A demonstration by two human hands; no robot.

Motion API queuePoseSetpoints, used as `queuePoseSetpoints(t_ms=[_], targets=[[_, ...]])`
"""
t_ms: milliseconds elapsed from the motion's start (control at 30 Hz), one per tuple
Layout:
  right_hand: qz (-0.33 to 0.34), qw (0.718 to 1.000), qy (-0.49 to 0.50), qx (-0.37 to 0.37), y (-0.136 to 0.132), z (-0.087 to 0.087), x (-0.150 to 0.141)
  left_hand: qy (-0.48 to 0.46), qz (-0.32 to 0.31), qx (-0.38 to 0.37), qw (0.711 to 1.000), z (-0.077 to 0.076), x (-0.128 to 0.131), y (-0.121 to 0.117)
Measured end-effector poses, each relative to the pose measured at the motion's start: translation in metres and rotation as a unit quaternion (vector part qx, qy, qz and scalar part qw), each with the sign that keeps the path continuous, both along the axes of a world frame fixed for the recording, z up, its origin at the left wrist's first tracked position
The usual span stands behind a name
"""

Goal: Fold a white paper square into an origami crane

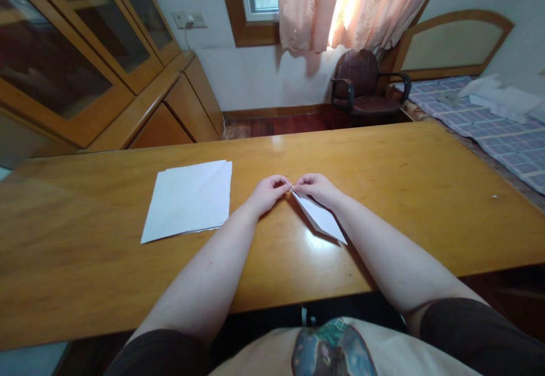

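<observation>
A folded sheet of white paper (324,218) is held just above the table, its far tip between my fingers and its body slanting toward me on the right. My left hand (271,191) pinches at that far tip with thumb and fingers pressed together. Close beside it, my right hand (317,187) grips the paper near the same tip, its fingers curled and partly hiding the upper edge. To the left, a stack of white paper sheets (189,201) lies flat, slightly uneven at the edges, near my left forearm.
A wooden table (383,160) spans the view. Behind it stand a glass-doored cabinet (128,29) at left, a brown armchair (361,83) below the curtain (310,7), and a bed with a checked sheet (489,117) at right. A tiny white scrap (494,196) lies on the table's right.
</observation>
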State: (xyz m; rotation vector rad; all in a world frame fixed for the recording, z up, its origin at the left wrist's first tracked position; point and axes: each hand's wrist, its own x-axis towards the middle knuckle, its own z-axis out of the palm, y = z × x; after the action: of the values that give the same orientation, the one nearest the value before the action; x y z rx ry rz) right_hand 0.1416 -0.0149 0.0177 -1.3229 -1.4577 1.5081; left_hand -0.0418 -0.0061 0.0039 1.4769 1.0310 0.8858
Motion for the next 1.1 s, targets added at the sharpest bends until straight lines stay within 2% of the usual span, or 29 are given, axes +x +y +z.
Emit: queuePoseSetpoints(t_ms=[133,433,600,800,967,1033,1100], targets=[[-0.002,1.0,0.006,0.004,0.001,0.001,0.0,-0.01,0.001,-0.007,1.0,0.002,0.0,-0.001],[0.032,0.999,0.009,-0.01,0.0,0.004,0.0,-0.077,0.009,-0.085,0.993,0.006,-0.003,-0.002],[0.043,0.999,-0.008,-0.017,0.0,0.004,0.001,-0.109,0.038,-0.114,0.987,0.005,-0.003,-0.001],[0.04,0.999,0.006,-0.023,0.0,0.004,0.002,-0.103,0.049,-0.108,0.988,0.002,0.0,0.001],[0.037,0.999,-0.021,-0.034,0.0,0.007,0.004,-0.185,0.155,-0.139,0.961,0.0,-0.006,0.008],[0.014,0.999,-0.01,-0.043,0.0,0.007,0.003,-0.173,0.153,-0.119,0.966,-0.001,-0.004,0.008],[-0.005,0.999,0.005,-0.041,0.0,0.006,0.003,-0.155,0.121,-0.099,0.976,-0.001,0.0,0.005]])
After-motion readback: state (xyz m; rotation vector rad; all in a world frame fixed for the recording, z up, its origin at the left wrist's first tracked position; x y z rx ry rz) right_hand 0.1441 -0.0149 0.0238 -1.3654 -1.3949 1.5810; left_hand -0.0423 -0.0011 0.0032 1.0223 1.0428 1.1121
